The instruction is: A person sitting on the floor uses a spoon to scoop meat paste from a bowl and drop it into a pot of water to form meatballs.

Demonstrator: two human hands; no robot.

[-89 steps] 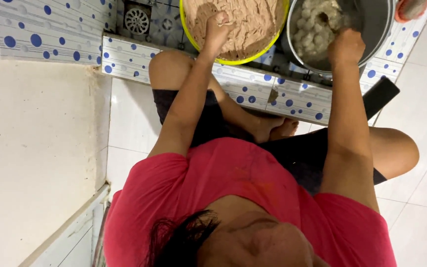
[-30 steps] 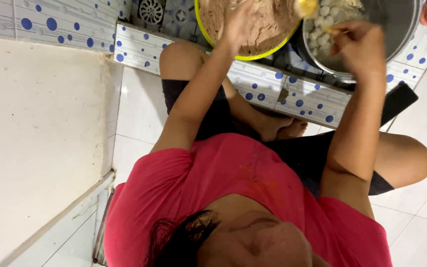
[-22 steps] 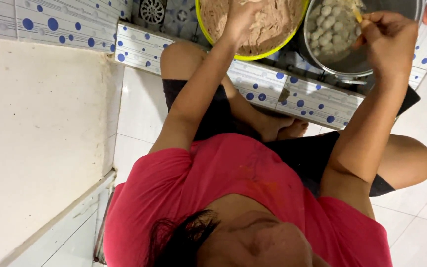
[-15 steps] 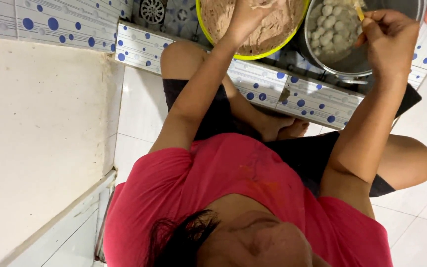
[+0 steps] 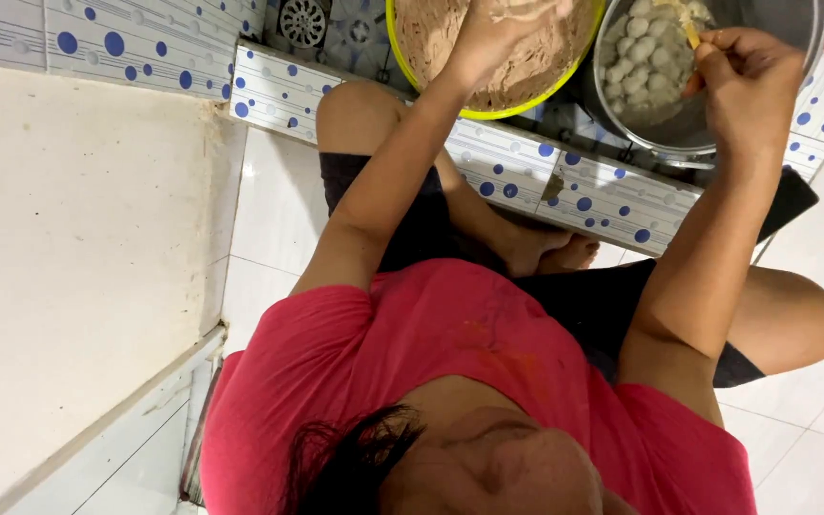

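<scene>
While seated cross-legged on the white tiled floor (image 5: 269,238), reaches both arms forward over a low ledge of blue-dotted tiles (image 5: 603,195). Presses the left hand (image 5: 498,38) down into brown minced paste (image 5: 526,72) filling a yellow-rimmed bowl (image 5: 488,110); left fingers (image 5: 474,67) curled into the paste and blurred, so cannot tell whether clenched on a lump. Holds the right hand (image 5: 746,86) over the rim of a metal pot (image 5: 679,138) just right of the bowl, right fingers (image 5: 717,48) pinched around a yellow spoon (image 5: 690,30). Below and left of those fingers, pale round meatballs (image 5: 636,57) heaped inside the pot. Beyond the left fingers, a round floor drain (image 5: 302,21).
</scene>
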